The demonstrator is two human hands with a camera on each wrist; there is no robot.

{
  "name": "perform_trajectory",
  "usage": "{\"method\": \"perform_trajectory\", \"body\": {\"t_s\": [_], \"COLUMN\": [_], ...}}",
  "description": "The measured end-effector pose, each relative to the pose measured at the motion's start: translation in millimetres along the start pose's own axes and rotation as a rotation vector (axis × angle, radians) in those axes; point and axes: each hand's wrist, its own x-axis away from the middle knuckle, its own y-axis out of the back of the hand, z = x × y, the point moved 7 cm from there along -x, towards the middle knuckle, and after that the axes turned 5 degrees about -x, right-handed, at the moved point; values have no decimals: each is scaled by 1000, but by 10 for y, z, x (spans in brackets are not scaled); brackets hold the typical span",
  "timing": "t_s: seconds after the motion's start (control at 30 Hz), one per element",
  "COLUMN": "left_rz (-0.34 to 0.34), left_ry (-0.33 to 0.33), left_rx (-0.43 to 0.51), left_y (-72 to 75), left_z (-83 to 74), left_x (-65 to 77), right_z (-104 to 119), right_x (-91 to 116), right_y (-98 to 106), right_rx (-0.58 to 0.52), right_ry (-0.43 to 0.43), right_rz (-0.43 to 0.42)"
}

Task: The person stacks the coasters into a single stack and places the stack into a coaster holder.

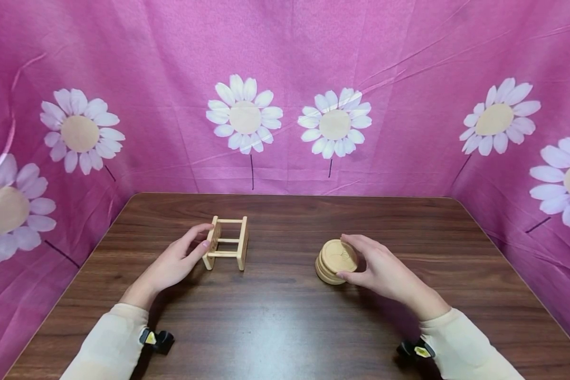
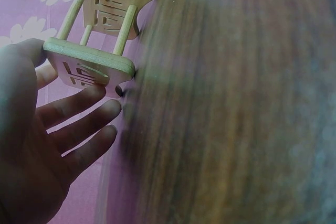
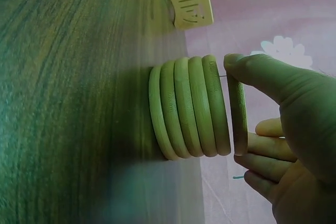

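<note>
A small wooden coaster rack [image 1: 242,245], with cut-out side panels joined by round rods, stands on the left of the table. My left hand [image 1: 178,261] holds its left side panel [image 2: 89,65] at the edges by thumb and forefinger; the other fingers extend loosely beside it. To the right, several round wooden coasters [image 3: 189,108] form a stack. My right hand [image 1: 385,272] pinches one more coaster [image 3: 238,114] by its rim, thumb on one side and fingers on the other. A narrow gap separates that coaster from the stack beneath.
The dark wood-grain table [image 1: 266,327] spreads in front of me and between the rack and stack. Pink cloth [image 1: 285,42] printed with white daisies hangs behind the table and along both sides. A black wrist camera [image 1: 159,340] sits at the left sleeve, another wrist camera [image 1: 413,349] at the right.
</note>
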Motion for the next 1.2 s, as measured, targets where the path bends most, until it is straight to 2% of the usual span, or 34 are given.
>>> {"method": "perform_trajectory", "body": {"t_s": [0.73, 0.97, 1.07, 1.2], "left_rz": [8, -4, -60, -206], "left_ry": [-9, -13, -4, 25], "left_rx": [12, -2, -47, -129], "left_y": [13, 37, 84, 195], "left_z": [-32, -46, -77, -164], "left_x": [-11, -11, -8, 5], "right_z": [-1, -10, -21, -35], "right_x": [53, 100, 120, 145], "right_y": [-40, 44, 76, 107], "right_rx": [-28, -95, -109, -133], "right_ry": [-30, -74, -80, -90], "right_rz": [-11, -108, -168, -228]}}
